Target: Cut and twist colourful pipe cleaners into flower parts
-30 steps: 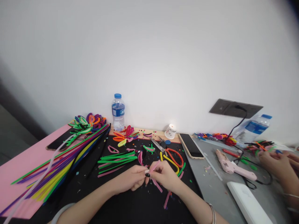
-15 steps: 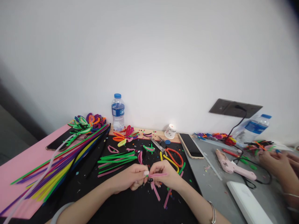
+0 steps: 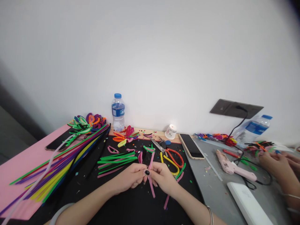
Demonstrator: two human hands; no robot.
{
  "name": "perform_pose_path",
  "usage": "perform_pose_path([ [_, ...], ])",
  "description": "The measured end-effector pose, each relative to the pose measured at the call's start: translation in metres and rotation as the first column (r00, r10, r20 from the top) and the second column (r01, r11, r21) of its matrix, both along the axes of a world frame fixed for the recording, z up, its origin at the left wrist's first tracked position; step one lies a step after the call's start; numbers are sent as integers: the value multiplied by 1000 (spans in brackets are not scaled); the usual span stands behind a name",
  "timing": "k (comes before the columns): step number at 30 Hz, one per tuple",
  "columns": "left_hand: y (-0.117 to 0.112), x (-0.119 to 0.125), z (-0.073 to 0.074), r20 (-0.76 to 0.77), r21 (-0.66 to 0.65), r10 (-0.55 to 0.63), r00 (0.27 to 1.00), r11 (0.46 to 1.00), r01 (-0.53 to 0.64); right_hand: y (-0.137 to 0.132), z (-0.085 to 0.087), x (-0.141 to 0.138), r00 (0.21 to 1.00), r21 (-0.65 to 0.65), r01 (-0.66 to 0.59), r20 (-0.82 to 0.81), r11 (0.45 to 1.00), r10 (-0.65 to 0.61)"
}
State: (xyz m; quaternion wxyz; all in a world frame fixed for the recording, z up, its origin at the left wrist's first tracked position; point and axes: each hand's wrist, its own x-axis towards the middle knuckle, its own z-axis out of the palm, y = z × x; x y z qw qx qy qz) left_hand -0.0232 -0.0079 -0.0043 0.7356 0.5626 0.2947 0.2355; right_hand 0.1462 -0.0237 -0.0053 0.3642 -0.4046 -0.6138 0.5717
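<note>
Both my hands meet over the black mat (image 3: pixel 131 206). My left hand (image 3: pixel 132 176) and my right hand (image 3: pixel 162 176) are closed in a pinch on one pink pipe cleaner (image 3: pixel 151 161). The stem stands nearly upright between them, one end pointing away from me and the other hanging below the fingers. More cut pink pieces (image 3: pixel 167 197) lie on the mat beside my right wrist. A bundle of green pipe cleaners (image 3: pixel 117 159) rests just beyond my left hand.
Scissors with red and yellow handles (image 3: pixel 172 157) and a phone (image 3: pixel 191 146) lie past my right hand. Long coloured pipe cleaners (image 3: pixel 61 164) fan out at left. A pink glue gun (image 3: pixel 232 167), water bottle (image 3: pixel 118 112) and another person's hands (image 3: pixel 277 162) are nearby.
The pink pipe cleaner has turned from lying sideways between my fingers to standing nearly upright. Both hands stayed in place, close together.
</note>
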Motion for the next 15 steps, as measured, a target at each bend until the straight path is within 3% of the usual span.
perform_pose_path([
  [11, -4, 7, 3, 83, -56, 25, 996, 998, -21, 1, 8, -3, 994, -81, 69, -78, 994, -75],
  [15, -5, 8, 4, 27, 45, 50, 998, 998, -51, 1, 2, -3, 984, -137, 83, -143, 987, -103],
])
